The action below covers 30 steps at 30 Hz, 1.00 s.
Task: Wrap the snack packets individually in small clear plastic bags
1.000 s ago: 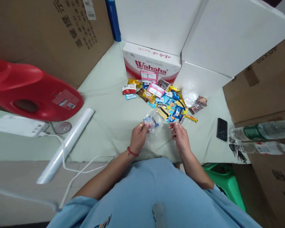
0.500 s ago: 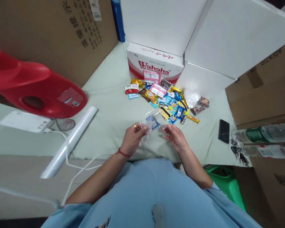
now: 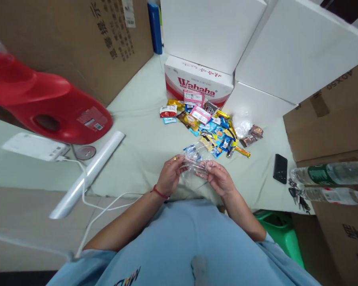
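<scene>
Both hands on the bag now, right hand just joined

Grip: left hand [image 3: 170, 172] has thumb and fingers pinched together on a clear plastic bag [image 3: 194, 163], near its left edge. Right hand [image 3: 220, 178] pinches the same film from the other side, thumb over curled fingers, no real gap visible. Exact layer each one has hold of: can't tell, film is too see-through

Change: half a second ago the right hand sat apart from the bag, fingers loose, only the left holding it. Now the film runs between both hands. Meaning, as I read it: bag is steadied from two sides, so its film can be worked rather than just held

Bag position: just above the cloth-covered table [image 3: 140, 159], in front of the torso, near side of the snack pile. A blue packet [image 3: 192, 150] shows at its far end, seen through film; looks inside, but can't confirm inside vs underneath

Further out: loose wrapped snacks [image 3: 209, 126] lie just beyond, against the Wahaha box [image 3: 197, 81]. Crumpled clear plastic [image 3: 241, 124] and brown packets [image 3: 248, 140] right of them. Phone [image 3: 280, 169] well apart on the right, red jug [image 3: 56, 107] and film roll [image 3: 88, 176] on the left, none touched
</scene>
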### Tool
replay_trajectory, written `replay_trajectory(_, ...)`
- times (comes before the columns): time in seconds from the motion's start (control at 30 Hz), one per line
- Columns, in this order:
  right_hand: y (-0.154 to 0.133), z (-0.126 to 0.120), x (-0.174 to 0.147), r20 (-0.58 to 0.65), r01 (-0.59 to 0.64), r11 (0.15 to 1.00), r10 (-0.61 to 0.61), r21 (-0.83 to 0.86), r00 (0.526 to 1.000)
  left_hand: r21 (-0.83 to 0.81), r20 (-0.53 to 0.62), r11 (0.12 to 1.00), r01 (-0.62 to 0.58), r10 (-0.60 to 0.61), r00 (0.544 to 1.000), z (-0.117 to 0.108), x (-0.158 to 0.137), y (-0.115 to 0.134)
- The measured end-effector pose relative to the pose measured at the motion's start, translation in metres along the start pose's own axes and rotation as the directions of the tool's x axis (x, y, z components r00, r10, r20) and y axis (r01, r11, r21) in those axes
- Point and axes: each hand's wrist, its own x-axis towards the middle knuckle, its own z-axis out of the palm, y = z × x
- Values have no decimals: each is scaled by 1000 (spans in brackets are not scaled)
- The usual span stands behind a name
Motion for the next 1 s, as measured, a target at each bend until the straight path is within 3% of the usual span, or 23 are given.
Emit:
replay_trajectory(0.2,-4,-1,-7,33,24,1000,-23,-20,999,2,-54,1000,-1,1,999,6,4,-3)
replay_trajectory(0.33,-15,-16,-11,-14,12,998,-13,-65,1000,105,-179,989,-103,120,977,1,10,2)
replay_trajectory(0.43,-34,-38,-9,-21,-73,993,72,-92,997,228,-189,961,-158,203,961,-7,13,9)
replay_trajectory(0.53,-54,-59,1,-44,-83,993,80,-88,996,266,-157,957,-119,165,974,-13,18,15)
replay_trajectory(0.63,-58,-68,13,-156,23,999,-28,-34,987,235,-239,970,-61,119,964,-15,26,12)
replay_trajectory(0.7,-45,-65,17,-254,62,998,-64,-16,965,203,-301,979,-33,94,949,-14,32,6)
replay_trajectory(0.8,-3,-52,14,-339,17,999,-31,-44,940,162,-358,987,9,50,932,-15,38,-5)
replay_trajectory(0.9,40,-34,10,-291,-64,977,2,-202,957,103,-369,993,56,-14,929,-17,39,-14)
replay_trajectory(1.0,56,-22,11,-256,-38,930,-61,-366,965,78,-339,994,70,-39,940,-21,35,-15)
